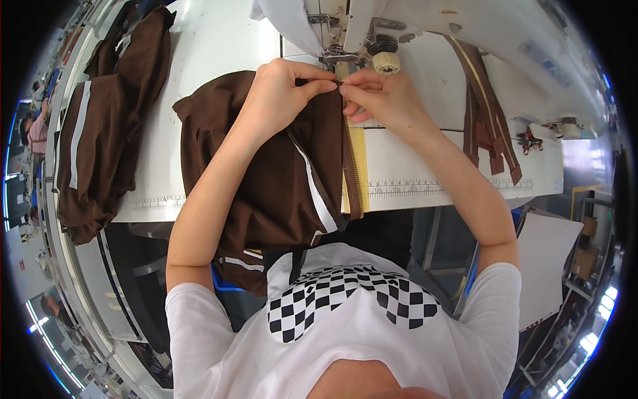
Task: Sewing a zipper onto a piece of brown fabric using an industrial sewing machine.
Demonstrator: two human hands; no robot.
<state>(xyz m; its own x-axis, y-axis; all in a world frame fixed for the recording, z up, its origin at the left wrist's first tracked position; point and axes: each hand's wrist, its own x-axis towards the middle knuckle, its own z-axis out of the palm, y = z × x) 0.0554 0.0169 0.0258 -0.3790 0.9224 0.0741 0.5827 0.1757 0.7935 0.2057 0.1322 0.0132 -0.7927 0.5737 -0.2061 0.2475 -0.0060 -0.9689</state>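
Just in front of the sewing machine's presser foot [340,54], my two hands meet with their fingertips nearly touching. My left hand [279,96] is closed in a pinch on the upper edge of a brown fabric piece [266,179]. That piece carries a white stripe and hangs over the table's front edge toward my lap. Opposite it, my right hand [385,100] pinches the top end of a brown zipper [352,166] with brass-coloured teeth. The zipper lies lengthwise along the fabric's right edge. Exactly where the fingertips grip is partly hidden.
More brown zippers [488,113] lie on the table at the right, by the machine. Brown garment pieces [109,126] are heaped at the left. A yellow strip [359,153] and a printed ruler [405,188] run along the white table [222,40]. White cloth [292,26] hangs by the machine head.
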